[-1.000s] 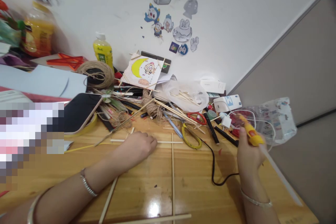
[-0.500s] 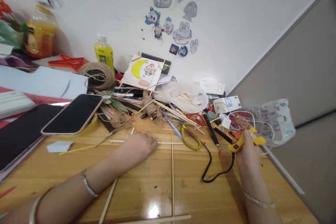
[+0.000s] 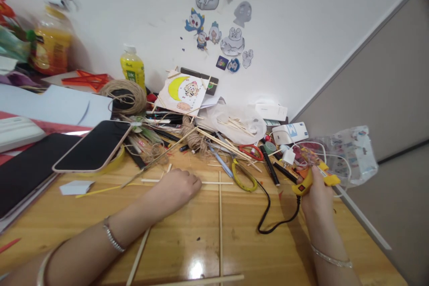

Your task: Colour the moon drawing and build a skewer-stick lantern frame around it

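Observation:
My left hand (image 3: 178, 191) rests on the tabletop with its fingers curled over a thin wooden stick (image 3: 216, 182) that lies crosswise. A slanted stick (image 3: 138, 257) passes beneath this hand and wrist. To the right, an upright-running stick (image 3: 220, 228) crosses the crosswise one. Another stick (image 3: 214, 280) lies across the near end. In my right hand (image 3: 317, 199), at the right side of the table, is a yellow hot glue gun (image 3: 303, 186), fingers closed around its grip. Its black cord (image 3: 268, 228) loops onto the wood.
Yellow-handled scissors (image 3: 246, 183), black markers (image 3: 269, 165) and a plastic bag of sticks (image 3: 250, 120) crowd the back. A phone (image 3: 94, 145) lies on yellow tape at left. Twine (image 3: 127, 96), a drink bottle (image 3: 132, 65) and a moon drawing (image 3: 184, 91) stand near the wall.

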`<move>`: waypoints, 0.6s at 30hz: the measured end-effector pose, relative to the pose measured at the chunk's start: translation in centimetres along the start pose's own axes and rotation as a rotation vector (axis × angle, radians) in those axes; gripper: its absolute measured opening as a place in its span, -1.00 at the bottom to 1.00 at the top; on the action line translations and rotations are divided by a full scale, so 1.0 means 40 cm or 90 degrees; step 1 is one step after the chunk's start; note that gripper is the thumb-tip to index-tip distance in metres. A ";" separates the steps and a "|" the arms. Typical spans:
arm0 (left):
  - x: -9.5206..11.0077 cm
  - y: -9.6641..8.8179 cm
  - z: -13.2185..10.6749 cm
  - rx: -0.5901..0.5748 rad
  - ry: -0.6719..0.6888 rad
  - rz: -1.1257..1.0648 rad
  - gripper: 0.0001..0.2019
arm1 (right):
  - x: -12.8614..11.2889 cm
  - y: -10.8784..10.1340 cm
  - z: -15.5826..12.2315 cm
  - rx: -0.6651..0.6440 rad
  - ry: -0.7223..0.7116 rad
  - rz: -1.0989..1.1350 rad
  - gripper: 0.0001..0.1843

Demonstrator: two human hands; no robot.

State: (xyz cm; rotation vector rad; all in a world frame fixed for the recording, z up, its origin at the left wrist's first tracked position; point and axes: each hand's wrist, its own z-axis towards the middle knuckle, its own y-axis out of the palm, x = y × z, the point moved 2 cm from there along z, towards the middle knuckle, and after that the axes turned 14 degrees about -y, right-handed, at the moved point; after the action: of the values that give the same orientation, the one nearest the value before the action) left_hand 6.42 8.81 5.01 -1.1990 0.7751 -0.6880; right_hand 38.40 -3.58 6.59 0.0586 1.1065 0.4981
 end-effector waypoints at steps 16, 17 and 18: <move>0.022 0.004 -0.005 0.001 0.028 0.037 -0.89 | -0.008 0.007 -0.009 0.005 0.006 0.023 -0.52; 0.023 0.005 -0.005 0.001 0.028 0.041 -0.89 | -0.010 0.008 -0.010 0.002 0.000 0.022 -0.52; 0.023 0.007 -0.005 0.001 0.028 0.044 -0.88 | -0.010 0.008 -0.011 -0.004 -0.007 0.020 -0.52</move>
State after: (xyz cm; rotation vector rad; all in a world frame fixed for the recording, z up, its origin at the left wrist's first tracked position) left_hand 6.79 8.01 4.57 -1.1537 0.8485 -0.6589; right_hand 37.76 -3.54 6.84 0.0730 1.0941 0.5289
